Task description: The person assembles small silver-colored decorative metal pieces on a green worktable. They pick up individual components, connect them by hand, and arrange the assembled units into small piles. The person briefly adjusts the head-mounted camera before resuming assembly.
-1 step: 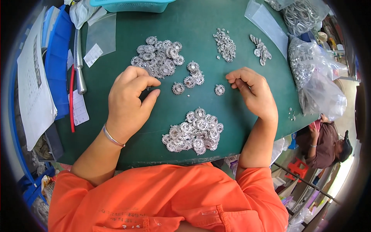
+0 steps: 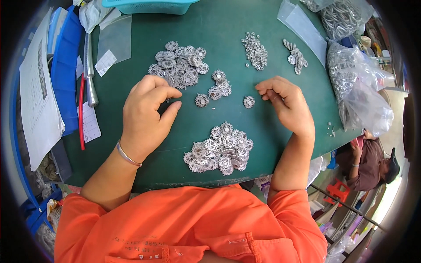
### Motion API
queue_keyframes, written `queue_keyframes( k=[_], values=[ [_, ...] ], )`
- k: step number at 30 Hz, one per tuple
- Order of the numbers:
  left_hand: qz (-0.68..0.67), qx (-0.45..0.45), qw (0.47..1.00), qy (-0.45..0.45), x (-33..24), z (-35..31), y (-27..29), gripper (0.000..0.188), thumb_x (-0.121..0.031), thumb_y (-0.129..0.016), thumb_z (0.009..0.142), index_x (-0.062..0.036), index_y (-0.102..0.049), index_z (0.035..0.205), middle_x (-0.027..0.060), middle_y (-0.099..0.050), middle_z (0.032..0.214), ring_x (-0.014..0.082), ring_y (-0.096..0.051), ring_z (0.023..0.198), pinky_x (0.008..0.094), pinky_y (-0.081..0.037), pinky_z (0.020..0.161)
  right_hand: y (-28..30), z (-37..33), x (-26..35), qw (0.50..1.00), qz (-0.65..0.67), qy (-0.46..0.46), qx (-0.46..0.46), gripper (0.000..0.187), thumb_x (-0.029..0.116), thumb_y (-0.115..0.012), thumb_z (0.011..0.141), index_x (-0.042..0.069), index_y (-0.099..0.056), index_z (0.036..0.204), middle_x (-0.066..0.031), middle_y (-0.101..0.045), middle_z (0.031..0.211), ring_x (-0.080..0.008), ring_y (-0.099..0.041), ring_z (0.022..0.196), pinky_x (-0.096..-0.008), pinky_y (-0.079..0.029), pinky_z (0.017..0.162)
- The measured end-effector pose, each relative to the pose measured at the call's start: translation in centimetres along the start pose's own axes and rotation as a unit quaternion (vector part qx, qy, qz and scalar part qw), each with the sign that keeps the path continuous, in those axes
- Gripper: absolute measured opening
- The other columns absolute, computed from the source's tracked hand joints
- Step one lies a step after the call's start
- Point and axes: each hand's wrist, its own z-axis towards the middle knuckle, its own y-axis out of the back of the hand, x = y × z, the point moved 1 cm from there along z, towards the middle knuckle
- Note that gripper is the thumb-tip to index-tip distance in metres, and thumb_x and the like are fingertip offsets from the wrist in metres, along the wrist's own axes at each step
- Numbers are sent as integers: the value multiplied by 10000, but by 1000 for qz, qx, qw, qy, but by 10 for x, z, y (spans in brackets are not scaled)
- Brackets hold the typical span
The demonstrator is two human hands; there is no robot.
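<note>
My left hand [image 2: 149, 109] is held over the green table with thumb and forefinger apart and nothing between them. Just beyond it lies a heap of silver filigree flower-shaped metal pieces [image 2: 180, 65]. To the right, my right hand [image 2: 285, 103] hovers with loosely curled fingers and no visible object in it. A single filigree piece [image 2: 249, 101] lies beside its fingertips. Between the hands are another single piece [image 2: 202, 100], a small cluster of such pieces [image 2: 220, 85] and a tiny white bit [image 2: 213, 108]. Nearer my body sits a second filigree heap [image 2: 219, 151].
Small metal rings [image 2: 255, 51] and a few elongated silver pieces [image 2: 296, 56] lie at the far right. Bags of metal parts [image 2: 355, 79] line the right edge. A metal rod [image 2: 89, 70], red tube [image 2: 81, 111] and blue tray [image 2: 66, 70] stand left. A teal basket [image 2: 151, 6] is at the back.
</note>
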Motion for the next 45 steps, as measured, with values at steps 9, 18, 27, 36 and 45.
queue_keyframes(
  k=[9,18,27,36,45],
  values=[
    [-1,1,1000,0,0,-1,0,192,26,-750,720,-44,-687,887,71,-584,926,213,-595,819,295,-480,710,-9,2,13,999,-35,9,36,175,-59,-702,773,-6,-666,935,-119,-629,828,-249,-621,728,-334,-508,678],
    [-10,-25,999,-18,0,0,-1,183,-4,-757,694,-72,-684,848,65,-590,902,277,-596,847,370,-483,729,-19,5,18,996,-50,74,-2,128,-22,-702,789,6,-687,914,-117,-618,823,-288,-611,728,-368,-494,657],
    [5,-20,1000,-23,2,-2,-1,194,-3,-755,700,-64,-692,873,74,-594,917,275,-602,888,367,-484,775,-59,24,43,967,-117,209,-85,172,-26,-729,760,14,-666,914,-107,-599,886,-291,-593,833,-363,-493,735],
    [-1,-32,999,-30,2,-3,-2,182,-1,-747,701,-63,-692,864,70,-592,916,267,-604,886,361,-487,767,-16,11,10,979,-108,136,-109,161,-145,-635,766,-12,-628,857,-111,-643,904,-286,-636,775,-347,-517,674],
    [-3,-24,999,-30,3,-3,-3,176,5,-739,706,-49,-687,865,73,-584,910,256,-598,875,344,-483,756,-4,7,-3,983,-96,58,-146,226,-161,-533,798,-24,-650,934,-129,-643,885,-254,-619,757,-328,-511,712]
  ],
)
